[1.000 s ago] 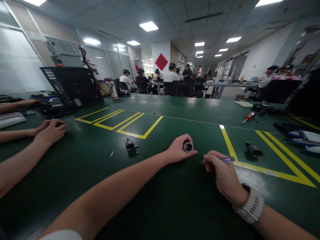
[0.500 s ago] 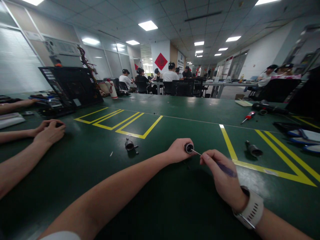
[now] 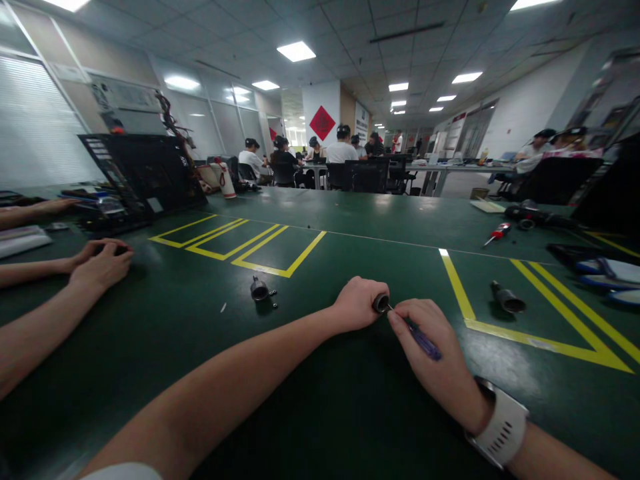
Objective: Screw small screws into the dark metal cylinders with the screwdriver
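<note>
My left hand (image 3: pixel 356 303) is closed around a small dark metal cylinder (image 3: pixel 380 303), its open end turned toward my right hand. My right hand (image 3: pixel 434 355) pinches a thin screwdriver with a purple handle (image 3: pixel 424 342); its metal tip sits at the mouth of the cylinder. Both hands rest on the green table mat (image 3: pixel 320 400) near its middle. A white watch is on my right wrist.
A second small cylinder with tiny loose parts (image 3: pixel 259 289) lies left of my hands; a third cylinder (image 3: pixel 507 297) lies right, past a yellow line. A red-handled screwdriver (image 3: pixel 497 234) lies farther back. Another person's hands (image 3: pixel 100 260) rest at left, by a black computer case (image 3: pixel 145 175).
My right hand swung the screwdriver from lying sideways to pointing at the cylinder, then pushed its tip in. My left hand turned the cylinder's opening toward it.
</note>
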A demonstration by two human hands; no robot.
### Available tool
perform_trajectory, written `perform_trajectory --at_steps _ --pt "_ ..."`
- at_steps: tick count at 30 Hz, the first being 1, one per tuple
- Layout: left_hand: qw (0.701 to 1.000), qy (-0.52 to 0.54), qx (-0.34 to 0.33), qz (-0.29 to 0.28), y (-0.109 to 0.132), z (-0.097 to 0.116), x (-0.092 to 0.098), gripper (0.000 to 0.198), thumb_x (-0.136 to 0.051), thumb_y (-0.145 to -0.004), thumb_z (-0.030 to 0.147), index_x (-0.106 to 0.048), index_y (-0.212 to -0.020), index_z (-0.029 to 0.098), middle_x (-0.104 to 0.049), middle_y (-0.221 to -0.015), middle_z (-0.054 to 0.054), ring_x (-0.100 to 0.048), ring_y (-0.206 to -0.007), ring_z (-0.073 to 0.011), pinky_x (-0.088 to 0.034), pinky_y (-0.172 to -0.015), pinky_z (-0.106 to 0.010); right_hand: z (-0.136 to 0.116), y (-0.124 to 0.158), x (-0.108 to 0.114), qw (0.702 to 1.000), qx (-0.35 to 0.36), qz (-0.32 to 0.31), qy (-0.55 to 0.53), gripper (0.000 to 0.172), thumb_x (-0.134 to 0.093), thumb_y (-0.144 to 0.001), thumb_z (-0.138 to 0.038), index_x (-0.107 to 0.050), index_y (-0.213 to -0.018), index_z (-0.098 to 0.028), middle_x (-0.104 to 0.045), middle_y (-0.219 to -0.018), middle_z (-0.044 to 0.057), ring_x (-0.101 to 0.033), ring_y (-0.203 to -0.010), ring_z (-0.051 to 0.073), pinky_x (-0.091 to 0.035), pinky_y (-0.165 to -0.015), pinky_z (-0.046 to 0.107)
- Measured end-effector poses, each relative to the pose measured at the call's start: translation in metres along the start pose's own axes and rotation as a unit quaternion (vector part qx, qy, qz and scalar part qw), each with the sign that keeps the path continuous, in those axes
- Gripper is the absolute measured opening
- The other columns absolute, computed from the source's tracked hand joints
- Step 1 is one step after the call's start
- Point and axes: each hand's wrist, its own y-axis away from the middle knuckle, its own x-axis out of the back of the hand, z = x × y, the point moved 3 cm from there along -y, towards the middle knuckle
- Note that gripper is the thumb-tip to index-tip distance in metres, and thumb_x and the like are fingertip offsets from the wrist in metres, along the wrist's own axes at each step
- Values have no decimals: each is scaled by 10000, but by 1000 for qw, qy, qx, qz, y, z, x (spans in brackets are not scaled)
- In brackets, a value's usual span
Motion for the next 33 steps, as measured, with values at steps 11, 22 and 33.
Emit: perform_trajectory --at_steps 11,22,33 --pt "998 57 -11 7 -1 -2 -1 106 -604 -760 232 -559 -698 158 -550 -638 33 -518 -613 -104 -364 -612 -219 33 -7 6 977 -141 52 -154 205 -594 -798 -360 -687 -717 -197 -664 -731 46 -599 -776 227 -454 -706 350" --pt "999 35 13 13 -1 -1 0 69 -577 -717 163 -545 -657 164 -530 -598 37 -508 -600 -107 -351 -592 -219 2 -2 2 995 -73 7 -72 117 -660 -738 -337 -690 -670 -246 -638 -754 29 -531 -785 230 -377 -744 359" --pt "999 30 -20 -4 0 0 0 99 -607 -759 229 -558 -704 163 -554 -635 37 -531 -632 -110 -370 -654 -233 28 -8 8 962 -183 50 -197 192 -634 -728 -353 -679 -621 -201 -652 -672 37 -587 -757 225 -436 -722 359"
